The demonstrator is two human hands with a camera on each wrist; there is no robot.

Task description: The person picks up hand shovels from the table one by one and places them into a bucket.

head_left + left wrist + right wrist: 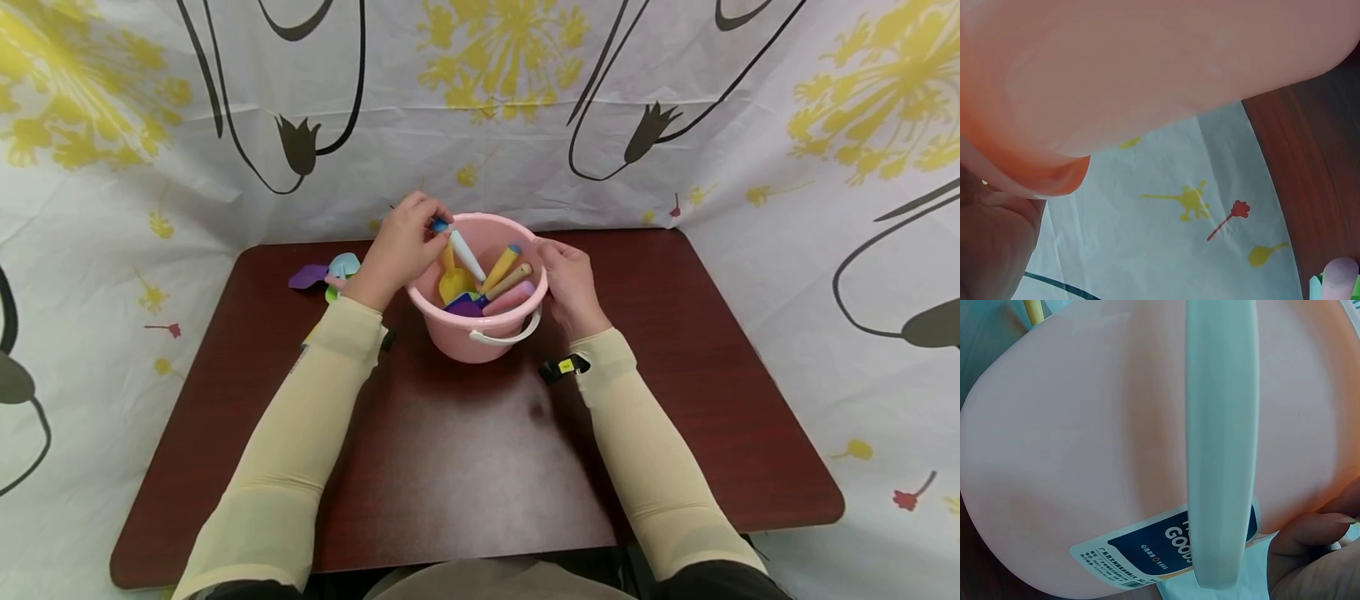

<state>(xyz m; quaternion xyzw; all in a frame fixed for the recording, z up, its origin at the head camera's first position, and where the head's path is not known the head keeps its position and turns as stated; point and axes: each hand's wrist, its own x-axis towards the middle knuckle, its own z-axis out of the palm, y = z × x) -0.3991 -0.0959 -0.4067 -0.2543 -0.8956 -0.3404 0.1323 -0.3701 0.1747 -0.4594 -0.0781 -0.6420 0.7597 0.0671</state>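
A pink bucket (pixel 465 342) stands upright on the table, its white carrying handle (pixel 501 340) hanging at the front. Several small toy tools lean inside it, among them a yellow scoop (pixel 453 285), a yellow handle (pixel 501 267), a tan handle (pixel 510 281), a pink handle (pixel 512 298) and a purple piece (pixel 465 307). Over the left rim, my left hand (pixel 405 248) pinches the blue end of a pale-blue tool handle (pixel 468 255) that slants down into the bucket. My right hand (pixel 572 283) grips the bucket's right rim, thumb and fingers across the edge.
Left of the bucket lie more toy tools: a purple shovel (pixel 307 277), a light-blue piece (pixel 344 265) and a green piece (pixel 332 294), partly behind the left wrist. A patterned cloth (pixel 480 158) rises behind the dark red-brown table (pixel 480 467).
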